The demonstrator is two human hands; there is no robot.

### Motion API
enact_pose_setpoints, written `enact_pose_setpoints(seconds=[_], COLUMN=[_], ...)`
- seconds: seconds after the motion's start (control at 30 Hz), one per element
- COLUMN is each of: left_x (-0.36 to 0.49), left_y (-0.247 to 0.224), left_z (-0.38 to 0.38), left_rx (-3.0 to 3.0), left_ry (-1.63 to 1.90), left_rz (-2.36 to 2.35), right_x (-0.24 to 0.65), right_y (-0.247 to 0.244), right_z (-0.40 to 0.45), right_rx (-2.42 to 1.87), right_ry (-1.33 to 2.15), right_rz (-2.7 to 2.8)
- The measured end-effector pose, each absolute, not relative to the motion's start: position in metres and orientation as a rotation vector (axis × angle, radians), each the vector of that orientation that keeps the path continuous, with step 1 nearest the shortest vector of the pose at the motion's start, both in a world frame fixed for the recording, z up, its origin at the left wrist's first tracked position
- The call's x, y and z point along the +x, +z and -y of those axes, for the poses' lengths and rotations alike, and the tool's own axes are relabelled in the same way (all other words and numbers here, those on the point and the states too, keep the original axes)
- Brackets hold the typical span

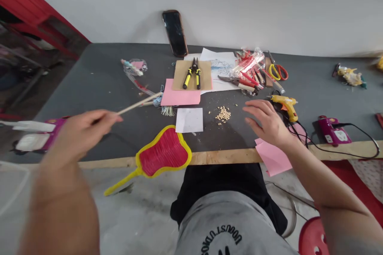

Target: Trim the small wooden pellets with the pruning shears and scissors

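A thin pale stick extends from the fingers of my left hand, which is closed on its near end above the left of the table. My right hand hovers over the table with its fingers apart and nothing in them. To its left lies a small pile of short beige pieces. A white paper square rests left of the pile. Below the square, a red fan-shaped piece with a yellow border overhangs the table's front edge, its yellow handle pointing to the lower left.
Yellow-black pliers lie on brown card above pink paper. A phone leans on the wall. Red-handled pliers, scissors, a yellow glue gun and a purple power strip with a cable are at right.
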State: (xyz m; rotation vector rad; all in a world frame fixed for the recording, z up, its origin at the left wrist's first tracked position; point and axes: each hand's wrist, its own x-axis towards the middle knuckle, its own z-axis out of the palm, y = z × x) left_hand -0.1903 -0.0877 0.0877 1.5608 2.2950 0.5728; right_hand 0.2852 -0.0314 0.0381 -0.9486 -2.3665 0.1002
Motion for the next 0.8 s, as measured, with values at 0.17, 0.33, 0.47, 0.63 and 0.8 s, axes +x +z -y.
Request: enact_pose_setpoints(seconds=[0.17, 0.33, 0.47, 0.63, 0.8], left_x=[-0.072, -0.008, -0.003, 0.001, 0.002], left_y=[0.066, 0.041, 0.017, 0.005, 0.016], left_z=[0.032, -0.019, -0.041, -0.038, -0.032], left_rx=[2.089, 2.133, 1.505, 1.069, 0.791], left_ry=[0.645, 1.012, 1.537, 1.292, 1.36], left_rz=[-1.605, -1.472, -1.247, -0.947, -0.831], right_x=[0.234, 0.228, 0.238, 0.236, 0.24], right_y=[0.027, 0.006, -0.011, -0.015, -0.006], right_z=[-0.004, -0.031, -0.045, -0.043, -0.041], right_rx=[-0.749, -0.988, -1.171, -1.126, -1.114], right_ry=[0.182, 0.042, 0.016, 0.056, 0.118], right_rz=[2.263, 2.401, 2.207, 2.278, 2.346])
